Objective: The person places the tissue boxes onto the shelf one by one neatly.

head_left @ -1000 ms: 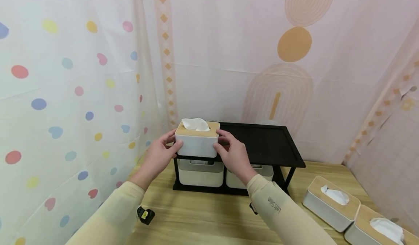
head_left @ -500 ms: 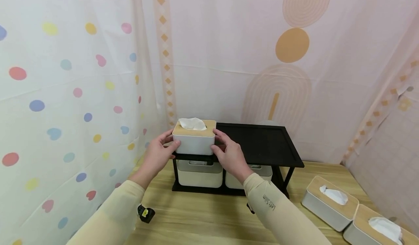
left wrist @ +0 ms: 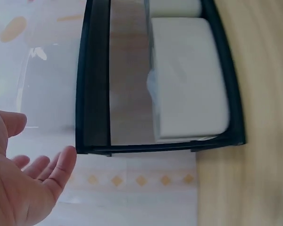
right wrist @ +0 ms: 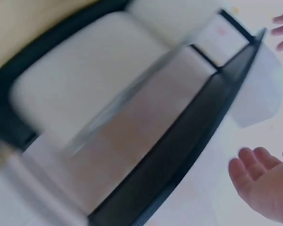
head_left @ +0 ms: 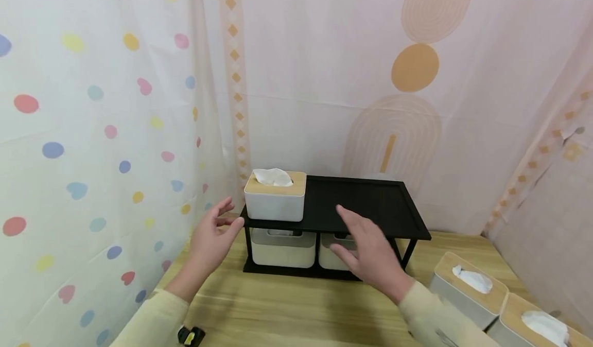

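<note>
"Where's the white rectangular tissue box with the wooden lid (head_left: 275, 208)?"
"Atop the flat black rack (head_left: 366, 203), left end, long axis seemingly left-to-right."
"Nearer hand?"
"Left hand (head_left: 210, 241), just left of it; right hand (head_left: 372, 254), farther rightward. Both hold nothing, thumbs spread."

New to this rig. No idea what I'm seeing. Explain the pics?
No machine here: each grip is a person's bare hand, the left grip and the right grip. The head view looks forward and down; the other two are taken from the left and right wrists, the right one blurred. On the wood-patterned table stands a black rack. A tissue box sits on top, two lower boxes beneath. Two separate boxes stand on the right. Neither hand holds anything.
</note>
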Demonstrator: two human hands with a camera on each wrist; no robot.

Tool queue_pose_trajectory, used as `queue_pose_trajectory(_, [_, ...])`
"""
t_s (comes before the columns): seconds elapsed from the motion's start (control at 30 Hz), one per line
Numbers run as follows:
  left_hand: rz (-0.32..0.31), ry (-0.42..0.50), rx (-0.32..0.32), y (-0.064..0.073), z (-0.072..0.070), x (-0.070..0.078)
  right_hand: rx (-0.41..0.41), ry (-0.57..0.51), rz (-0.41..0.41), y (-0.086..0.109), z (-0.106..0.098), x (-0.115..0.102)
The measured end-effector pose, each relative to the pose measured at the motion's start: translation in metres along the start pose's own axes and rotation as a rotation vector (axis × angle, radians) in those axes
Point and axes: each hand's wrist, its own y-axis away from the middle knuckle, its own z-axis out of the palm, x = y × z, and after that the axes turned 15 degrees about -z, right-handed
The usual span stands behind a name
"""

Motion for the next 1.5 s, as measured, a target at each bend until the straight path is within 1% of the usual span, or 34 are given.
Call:
queue_pose_trajectory(0.03, [0.01, -0.002, 0.018, 0.007, -0.001, -0.005, 0.019, 0.056, -0.035, 0.014, -0.005, 0.004])
queue_pose_trajectory(0.07, [0.019, 0.0, 0.031, 0.013, -0.002, -0.011, 0.031, 0.094, -0.048, 0.029, -0.011, 0.007])
queue_pose_trajectory(0.1, [0.021, 0.001, 0.037, 0.02, -0.002, -0.016, 0.035, 0.12, -0.045, 0.044, -0.016, 0.011])
queue_pose_trajectory(0.17, [0.016, 0.011, 0.028, 0.032, -0.002, -0.027, 0.029, 0.154, -0.014, 0.073, -0.027, 0.016])
queue_pose_trajectory(0.27, [0.019, 0.03, -0.008, 0.047, 0.002, -0.04, -0.01, 0.196, 0.074, 0.114, -0.045, 0.027])
queue_pose_trajectory(0.37, [0.005, 0.062, -0.05, 0.06, 0.007, -0.048, -0.073, 0.223, 0.184, 0.149, -0.065, 0.044])
queue_pose_trajectory(0.43, [-0.042, 0.06, -0.089, 0.068, 0.01, -0.051, -0.137, 0.224, 0.278, 0.169, -0.08, 0.057])
queue_pose_trajectory(0.47, [-0.063, 0.051, -0.113, 0.071, 0.011, -0.051, -0.182, 0.219, 0.336, 0.177, -0.088, 0.064])
queue_pose_trajectory(0.5, [-0.08, 0.037, -0.148, 0.075, 0.012, -0.051, -0.234, 0.213, 0.392, 0.184, -0.096, 0.071])
queue_pose_trajectory(0.53, [-0.086, 0.016, -0.183, 0.077, 0.013, -0.052, -0.269, 0.202, 0.43, 0.19, -0.104, 0.079])
queue_pose_trajectory(0.6, [-0.081, -0.033, -0.261, 0.082, 0.015, -0.053, -0.345, 0.181, 0.505, 0.199, -0.117, 0.093])
queue_pose_trajectory(0.67, [-0.043, -0.065, -0.335, 0.084, 0.016, -0.056, -0.412, 0.176, 0.555, 0.206, -0.125, 0.105])
queue_pose_trajectory(0.77, [0.001, -0.093, -0.408, 0.086, 0.02, -0.061, -0.481, 0.178, 0.603, 0.217, -0.128, 0.115])
queue_pose_trajectory(0.83, [0.014, -0.093, -0.433, 0.087, 0.022, -0.065, -0.536, 0.181, 0.62, 0.224, -0.128, 0.117])
queue_pose_trajectory(0.9, [0.023, -0.084, -0.448, 0.088, 0.024, -0.067, -0.584, 0.162, 0.638, 0.229, -0.126, 0.119])
queue_pose_trajectory(1.03, [0.043, -0.061, -0.459, 0.09, 0.025, -0.071, -0.641, 0.149, 0.634, 0.231, -0.121, 0.121])
queue_pose_trajectory(1.1, [0.054, -0.061, -0.465, 0.09, 0.027, -0.073, -0.657, 0.153, 0.634, 0.231, -0.12, 0.122])
queue_pose_trajectory(1.37, [0.092, -0.102, -0.506, 0.089, 0.036, -0.08, -0.657, 0.149, 0.616, 0.232, -0.118, 0.127])
queue_pose_trajectory(1.5, [0.099, -0.098, -0.531, 0.089, 0.04, -0.079, -0.603, 0.155, 0.592, 0.235, -0.115, 0.126])
